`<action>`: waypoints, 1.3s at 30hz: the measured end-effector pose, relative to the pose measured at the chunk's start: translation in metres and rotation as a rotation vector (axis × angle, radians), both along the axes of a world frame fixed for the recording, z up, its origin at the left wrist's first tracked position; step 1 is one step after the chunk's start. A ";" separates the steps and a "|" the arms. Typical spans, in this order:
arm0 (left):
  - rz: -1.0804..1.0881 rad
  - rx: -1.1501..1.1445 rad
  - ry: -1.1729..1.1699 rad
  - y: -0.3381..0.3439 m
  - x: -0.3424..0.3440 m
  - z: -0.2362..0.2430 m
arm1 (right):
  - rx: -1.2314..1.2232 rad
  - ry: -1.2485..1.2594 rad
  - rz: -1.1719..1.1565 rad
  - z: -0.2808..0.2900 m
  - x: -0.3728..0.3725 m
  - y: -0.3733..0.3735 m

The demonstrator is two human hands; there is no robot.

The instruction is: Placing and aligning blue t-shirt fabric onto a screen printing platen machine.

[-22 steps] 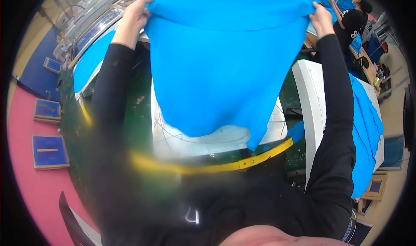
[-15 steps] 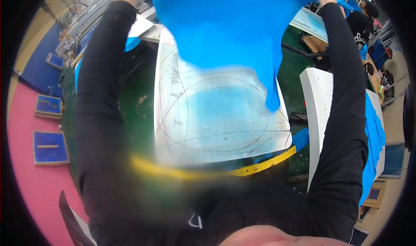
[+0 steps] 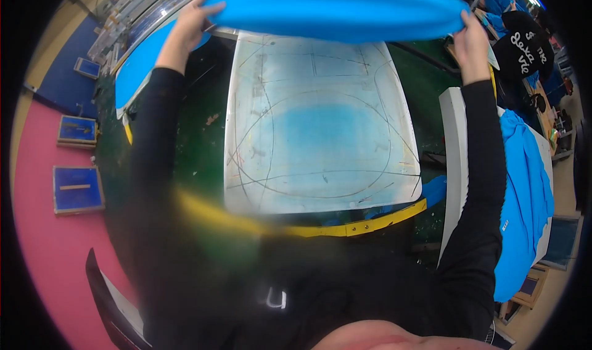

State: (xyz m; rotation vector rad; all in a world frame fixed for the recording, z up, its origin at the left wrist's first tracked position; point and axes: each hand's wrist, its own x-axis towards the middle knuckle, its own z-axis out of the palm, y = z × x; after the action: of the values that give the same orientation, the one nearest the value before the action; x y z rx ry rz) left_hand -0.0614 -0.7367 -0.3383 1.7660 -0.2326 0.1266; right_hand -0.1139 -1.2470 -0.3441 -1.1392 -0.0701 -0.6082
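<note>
A bright blue piece of fabric (image 3: 333, 9), likely a garment, hangs stretched out at the top of the view, above the far end of a pale board. My left hand (image 3: 192, 24) is closed on its left end, fingers partly showing. At the opposite end, my right hand (image 3: 472, 45) pinches the fabric's corner. Below lies the board (image 3: 336, 186), white with rounded corners, a light blue stain in its middle and dark curved lines drawn over it. A yellow strip (image 3: 320, 230) runs along the board's near side.
On the right, blue fabric (image 3: 524, 189) drapes over a white board beside my forearm. Another blue-covered board (image 3: 139, 66) stands at the left. Framed blue screens (image 3: 78, 189) lean by the pink surface (image 3: 37, 165). A person in black (image 3: 524, 48) is at the far right.
The fabric has gone from hanging low over the board to a narrow folded-up band stretched between my hands, baring the board. Both hands have come lower into view.
</note>
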 end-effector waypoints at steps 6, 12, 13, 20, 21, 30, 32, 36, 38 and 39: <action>0.010 -0.120 0.252 0.024 -0.075 -0.114 | -0.106 0.213 -0.089 -0.115 -0.097 0.057; 0.075 -0.140 0.440 0.032 -0.142 -0.201 | -0.218 0.461 -0.028 -0.207 -0.169 0.080; 0.045 -0.162 0.462 0.033 -0.151 -0.210 | -0.259 0.465 -0.043 -0.220 -0.179 0.083; 0.075 -0.149 0.516 0.045 -0.197 -0.244 | -0.433 0.579 -0.104 -0.262 -0.236 0.103; 0.045 -0.136 0.506 0.048 -0.201 -0.245 | -0.450 0.596 -0.085 -0.261 -0.244 0.106; 0.055 -0.015 0.480 0.058 -0.234 -0.240 | -0.463 0.673 -0.052 -0.236 -0.285 0.119; 0.094 0.025 0.518 0.057 -0.242 -0.236 | -0.432 0.722 -0.010 -0.229 -0.292 0.122; 0.105 0.102 0.526 0.056 -0.254 -0.234 | -0.314 0.754 0.020 -0.217 -0.305 0.129; 0.105 0.115 0.519 0.055 -0.258 -0.235 | -0.339 0.788 0.015 -0.214 -0.309 0.132; 0.118 0.136 0.491 0.055 -0.260 -0.237 | -0.284 0.741 0.020 -0.215 -0.309 0.132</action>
State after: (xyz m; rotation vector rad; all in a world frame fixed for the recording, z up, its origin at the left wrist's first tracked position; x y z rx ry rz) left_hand -0.3209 -0.6818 -0.5751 1.8860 0.2236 -0.2438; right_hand -0.4234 -1.1147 -0.5588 -1.5771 0.4802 -0.1294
